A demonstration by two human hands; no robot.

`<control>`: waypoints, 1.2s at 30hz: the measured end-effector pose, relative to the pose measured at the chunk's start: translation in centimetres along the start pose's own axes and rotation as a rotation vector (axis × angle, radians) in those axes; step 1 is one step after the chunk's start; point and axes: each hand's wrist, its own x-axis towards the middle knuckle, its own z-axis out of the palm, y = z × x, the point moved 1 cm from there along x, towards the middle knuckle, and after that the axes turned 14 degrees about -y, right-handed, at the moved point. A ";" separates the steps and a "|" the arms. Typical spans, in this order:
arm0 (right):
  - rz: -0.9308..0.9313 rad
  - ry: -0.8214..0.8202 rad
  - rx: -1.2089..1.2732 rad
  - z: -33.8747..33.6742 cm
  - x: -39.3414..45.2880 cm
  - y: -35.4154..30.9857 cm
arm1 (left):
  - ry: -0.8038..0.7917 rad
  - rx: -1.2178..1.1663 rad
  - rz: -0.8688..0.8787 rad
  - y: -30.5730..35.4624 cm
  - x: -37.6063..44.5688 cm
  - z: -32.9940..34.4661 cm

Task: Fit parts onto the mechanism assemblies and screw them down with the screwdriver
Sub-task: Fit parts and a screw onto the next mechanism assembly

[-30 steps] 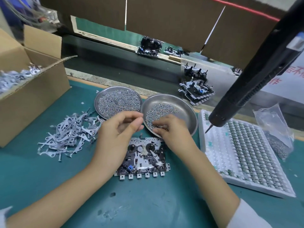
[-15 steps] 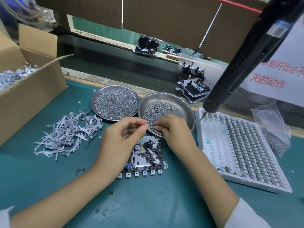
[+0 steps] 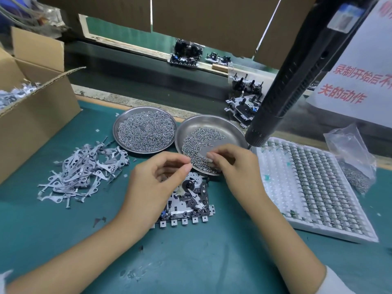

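A mechanism assembly (image 3: 191, 201) lies flat on the green mat, partly under my two hands. My left hand (image 3: 152, 187) hovers over its left half with the fingers curled and thumb and forefinger pinched together at the dish's near rim. What they pinch is too small to see clearly; it looks like a screw. My right hand (image 3: 235, 166) reaches into the right steel dish (image 3: 230, 126), its fingertips pinching among the loose screws (image 3: 197, 141). The black electric screwdriver (image 3: 297, 81) hangs free above the dish's right side, and neither hand touches it.
A second steel dish (image 3: 116, 128) full of screws sits to the left, beside a heap of flat metal levers (image 3: 84, 172). A cardboard box (image 3: 36, 117) stands far left. A white parts tray (image 3: 307, 187) and a plastic bag (image 3: 352, 158) lie right. Stacked assemblies (image 3: 244, 105) sit behind.
My right hand's fingertips have crept a little further into the screws. My left hand keeps its pinch over the assembly. My view has shifted slightly.
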 end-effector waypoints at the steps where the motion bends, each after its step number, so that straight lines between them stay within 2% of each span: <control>1: 0.011 -0.010 0.164 0.0 -0.4 -0.2 | -0.002 -0.001 0.004 0.0 0.0 0.0; 5: 0.034 -0.027 0.643 0.1 -2.8 -1.2 | -0.032 -0.024 0.039 0.1 -0.3 0.3; 11: 0.083 -0.093 1.067 1.3 -4.6 -1.6 | -0.095 0.057 0.138 0.5 -1.0 0.5; 14: 0.102 -0.125 1.189 2.0 -4.7 -1.8 | -0.123 0.085 0.165 0.6 -1.1 0.8; 27: 0.108 -0.221 1.240 1.9 -4.9 -2.0 | -0.217 -0.033 0.146 0.5 -0.9 0.6; 36: 0.143 -0.301 1.207 1.5 -5.0 -1.6 | -0.261 0.018 0.154 0.6 -0.9 0.4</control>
